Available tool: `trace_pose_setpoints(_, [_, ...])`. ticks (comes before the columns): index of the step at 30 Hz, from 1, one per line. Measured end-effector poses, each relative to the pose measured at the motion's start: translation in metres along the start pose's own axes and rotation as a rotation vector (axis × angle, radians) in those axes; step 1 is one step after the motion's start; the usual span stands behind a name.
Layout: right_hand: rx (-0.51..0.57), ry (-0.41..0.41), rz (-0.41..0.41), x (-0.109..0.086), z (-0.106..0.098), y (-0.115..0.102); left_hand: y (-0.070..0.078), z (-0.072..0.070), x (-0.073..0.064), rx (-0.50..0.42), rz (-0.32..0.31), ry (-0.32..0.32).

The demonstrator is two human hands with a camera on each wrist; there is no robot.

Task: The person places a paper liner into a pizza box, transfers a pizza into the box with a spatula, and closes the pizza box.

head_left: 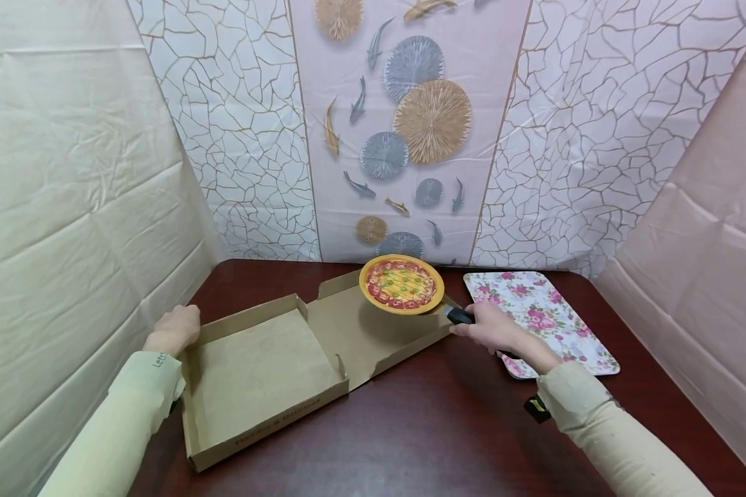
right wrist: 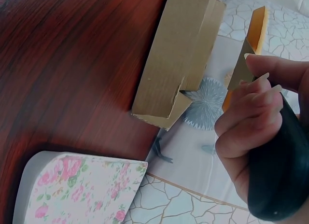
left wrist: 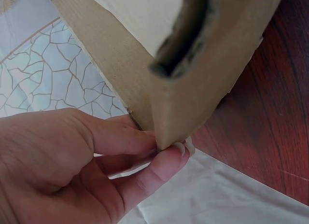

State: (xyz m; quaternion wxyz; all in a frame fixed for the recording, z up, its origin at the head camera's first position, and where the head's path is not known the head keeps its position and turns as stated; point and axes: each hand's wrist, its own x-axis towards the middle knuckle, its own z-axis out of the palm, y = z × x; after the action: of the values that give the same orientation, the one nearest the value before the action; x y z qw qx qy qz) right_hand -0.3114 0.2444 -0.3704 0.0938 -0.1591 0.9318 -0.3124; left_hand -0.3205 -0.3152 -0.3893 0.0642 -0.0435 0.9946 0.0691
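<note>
My left hand (head_left: 174, 330) pinches the far left corner of an open cardboard pizza box (head_left: 264, 379); in the left wrist view thumb and fingers grip the corner of its wall (left wrist: 169, 108). A toy-like pizza (head_left: 401, 284) with a yellow crust rests on a pizza server (head_left: 460, 315), held above the box's spread lid (head_left: 373, 331). Curled round the server's black handle (right wrist: 282, 171) are the fingers of my right hand (head_left: 494, 328). Most of the server's blade is hidden beneath the pizza.
A white tray or board with pink flowers (head_left: 541, 317) lies on the dark red table (head_left: 410, 428) at the right, under my right forearm. Fabric-covered walls (head_left: 255, 138) stand at the back and both sides.
</note>
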Motion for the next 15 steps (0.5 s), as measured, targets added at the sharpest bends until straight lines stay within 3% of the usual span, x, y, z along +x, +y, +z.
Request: trace_pose_setpoints(15, [0.009, -0.017, 0.010, 0.0044, 0.0079, -0.0085, 0.0024, -0.0015, -0.0005, -0.006, -0.019, -0.017])
